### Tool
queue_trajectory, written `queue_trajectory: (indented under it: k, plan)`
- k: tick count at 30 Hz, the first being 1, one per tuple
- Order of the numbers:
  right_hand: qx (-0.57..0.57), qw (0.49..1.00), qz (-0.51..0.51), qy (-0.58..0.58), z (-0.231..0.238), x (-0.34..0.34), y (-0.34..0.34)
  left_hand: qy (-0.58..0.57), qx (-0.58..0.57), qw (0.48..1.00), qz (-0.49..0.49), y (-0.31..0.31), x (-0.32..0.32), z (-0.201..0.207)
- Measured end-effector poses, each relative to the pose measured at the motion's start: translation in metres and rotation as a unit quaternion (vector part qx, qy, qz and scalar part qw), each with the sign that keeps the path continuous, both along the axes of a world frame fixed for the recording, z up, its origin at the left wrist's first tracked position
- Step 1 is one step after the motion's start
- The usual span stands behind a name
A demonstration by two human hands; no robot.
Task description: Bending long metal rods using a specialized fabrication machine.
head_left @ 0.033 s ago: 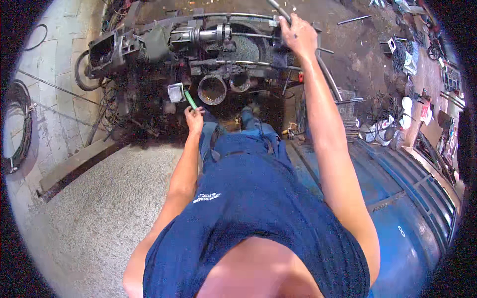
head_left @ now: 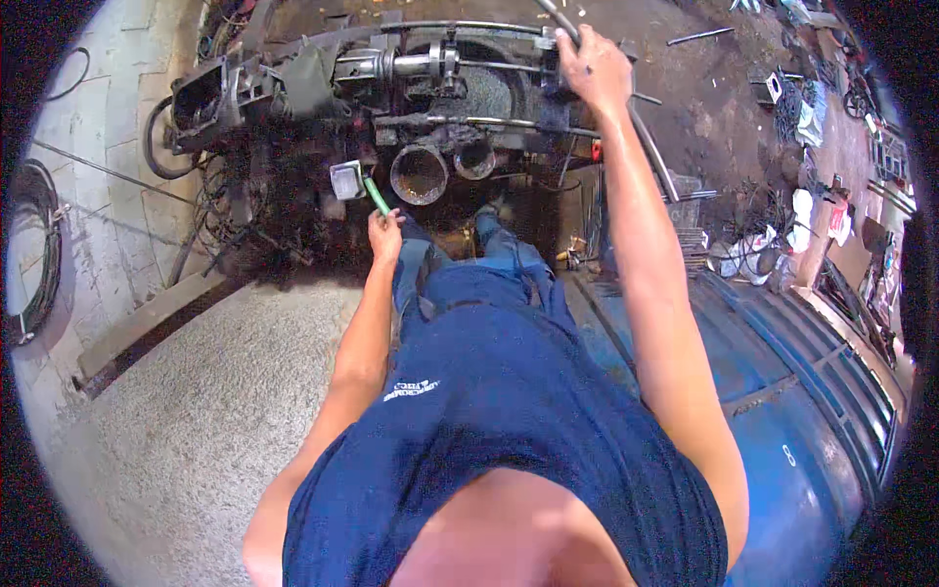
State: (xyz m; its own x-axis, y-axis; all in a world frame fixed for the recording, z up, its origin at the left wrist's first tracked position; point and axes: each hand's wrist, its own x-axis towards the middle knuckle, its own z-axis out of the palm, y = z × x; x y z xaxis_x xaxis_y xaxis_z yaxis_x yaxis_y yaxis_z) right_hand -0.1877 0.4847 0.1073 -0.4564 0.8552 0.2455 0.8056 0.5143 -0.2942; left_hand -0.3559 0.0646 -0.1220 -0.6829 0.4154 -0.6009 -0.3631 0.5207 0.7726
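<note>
My left hand (head_left: 385, 233) is closed round the lower end of a green handle (head_left: 377, 197), beside a pale square box (head_left: 346, 181) on the front of a dark, greasy machine (head_left: 411, 93). Farther out and to the right, my right hand (head_left: 599, 73) is wrapped round a long grey metal rod (head_left: 653, 157). This rod slants from the top edge, through the hand, down past my forearm. Next to the right hand lie the machine's right end and its long horizontal bars. Two round pipe openings, a larger one (head_left: 419, 175) and a smaller one (head_left: 474, 160), face me below the bars.
A blue metal panel (head_left: 782, 470) lies at right. Beyond it are rods, wires and white bags (head_left: 748, 256). At left, a coiled black hose (head_left: 39, 259) lies on pale paving, near a metal beam (head_left: 161, 328). A loose bar (head_left: 700, 36) rests on the floor at far right.
</note>
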Motion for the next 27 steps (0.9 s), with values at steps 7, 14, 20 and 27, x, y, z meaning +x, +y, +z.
queue_trajectory:
  k: [7,14,20,27]
  plan:
    - [-0.015,0.997,-0.032,-0.063,-0.004,-0.003,0.003,0.135,-0.191,0.957,-0.170,0.004,-0.017,-0.035]
    - [0.258,0.952,0.055,0.156,-0.008,-0.002,-0.020,0.067,-0.415,0.730,-0.539,0.067,-0.076,0.024]
    - [-0.098,0.964,-0.087,0.230,-0.063,0.033,-0.103,0.561,-0.045,0.752,-0.343,0.153,-0.129,0.210]
    - [-0.333,0.884,-0.178,0.276,-0.106,0.078,-0.104,0.576,-0.174,0.669,-0.435,0.176,-0.183,0.180]
